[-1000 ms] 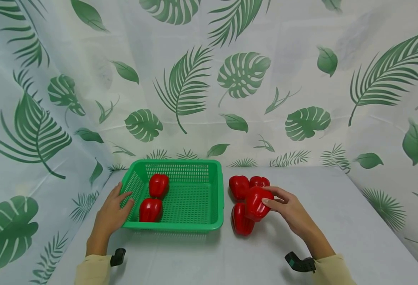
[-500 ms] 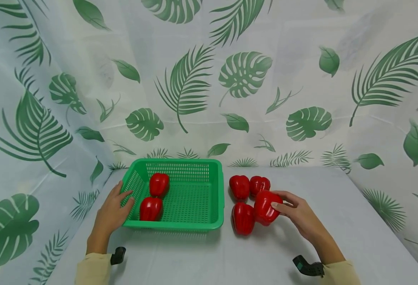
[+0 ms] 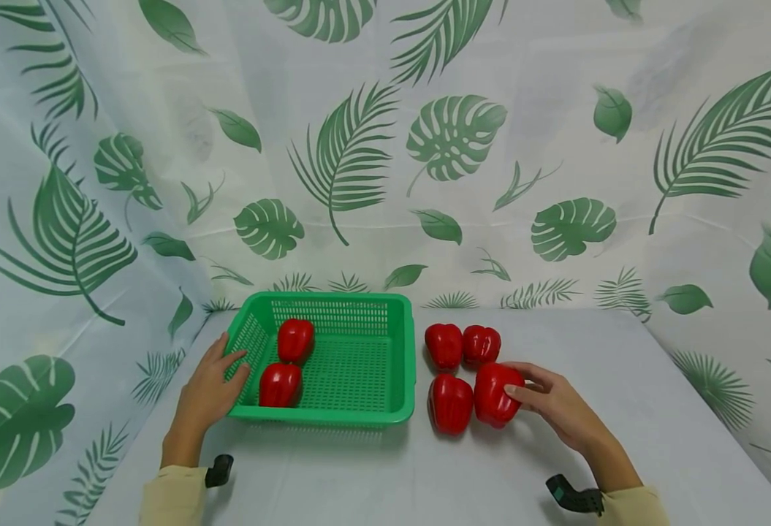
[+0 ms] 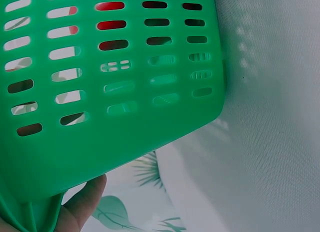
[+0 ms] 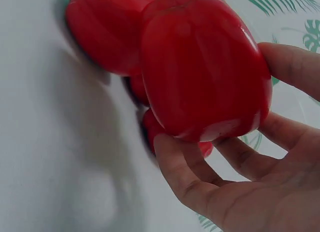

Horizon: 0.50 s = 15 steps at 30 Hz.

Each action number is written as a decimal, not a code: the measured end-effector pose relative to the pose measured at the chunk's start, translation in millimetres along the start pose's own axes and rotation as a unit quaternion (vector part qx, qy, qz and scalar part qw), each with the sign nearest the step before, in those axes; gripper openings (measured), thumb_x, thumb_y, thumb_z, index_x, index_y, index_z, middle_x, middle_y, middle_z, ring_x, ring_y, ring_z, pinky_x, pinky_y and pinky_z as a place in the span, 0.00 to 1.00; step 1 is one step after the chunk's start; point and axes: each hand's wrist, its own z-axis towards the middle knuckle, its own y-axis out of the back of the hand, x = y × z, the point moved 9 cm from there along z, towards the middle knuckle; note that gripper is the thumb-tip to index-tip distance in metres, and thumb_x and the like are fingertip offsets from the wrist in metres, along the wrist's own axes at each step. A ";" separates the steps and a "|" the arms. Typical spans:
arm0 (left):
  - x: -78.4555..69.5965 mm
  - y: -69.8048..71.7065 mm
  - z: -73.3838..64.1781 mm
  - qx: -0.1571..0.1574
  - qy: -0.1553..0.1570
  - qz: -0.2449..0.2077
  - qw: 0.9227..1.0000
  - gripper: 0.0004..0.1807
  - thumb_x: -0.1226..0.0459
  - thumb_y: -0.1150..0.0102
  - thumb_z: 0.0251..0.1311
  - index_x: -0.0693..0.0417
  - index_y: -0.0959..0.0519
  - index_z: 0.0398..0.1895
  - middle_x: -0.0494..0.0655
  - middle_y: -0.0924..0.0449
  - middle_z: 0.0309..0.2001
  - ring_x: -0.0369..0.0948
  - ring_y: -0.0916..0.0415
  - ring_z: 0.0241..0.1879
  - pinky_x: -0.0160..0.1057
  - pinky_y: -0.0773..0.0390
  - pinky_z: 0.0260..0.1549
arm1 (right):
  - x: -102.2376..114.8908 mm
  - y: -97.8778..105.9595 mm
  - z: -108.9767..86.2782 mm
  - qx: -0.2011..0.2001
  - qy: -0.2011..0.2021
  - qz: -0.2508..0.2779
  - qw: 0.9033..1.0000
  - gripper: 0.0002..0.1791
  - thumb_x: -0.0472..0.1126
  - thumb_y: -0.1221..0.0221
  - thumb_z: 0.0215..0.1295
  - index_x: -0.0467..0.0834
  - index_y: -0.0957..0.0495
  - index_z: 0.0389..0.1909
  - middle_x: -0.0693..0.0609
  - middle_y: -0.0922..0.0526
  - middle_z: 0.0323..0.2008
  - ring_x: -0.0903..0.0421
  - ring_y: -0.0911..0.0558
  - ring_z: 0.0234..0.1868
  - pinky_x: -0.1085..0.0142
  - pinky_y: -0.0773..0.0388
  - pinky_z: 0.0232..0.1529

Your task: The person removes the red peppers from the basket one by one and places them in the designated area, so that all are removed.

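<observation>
Head view: your right hand (image 3: 554, 405) pinches a red pepper (image 3: 492, 400) beside other peppers (image 3: 451, 404) on the counter (image 3: 359, 482); your left hand (image 3: 207, 391) grips the basket (image 3: 319, 417). The pepper looks light and slick; hold its sides

The red peppers (image 3: 495, 400) look smooth and shiny. The basket (image 3: 319, 417) looks like smooth plastic. The white tabletop (image 3: 359, 482) and leafy far sheet (image 3: 352, 267) look dull, like cloth.
</observation>
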 end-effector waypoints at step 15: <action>0.7 -0.7 0.5 0.001 -0.001 -0.002 1.000 0.26 0.60 0.50 0.81 0.69 0.25 0.71 0.70 0.52 0.83 0.67 0.53 0.81 0.78 0.40 0.68 | -20.9 -1.0 3.7 0.027 -0.025 -0.039 0.999 0.36 0.44 0.33 0.73 0.33 0.32 0.76 0.33 0.25 0.69 0.40 0.23 0.64 0.52 0.16 0.56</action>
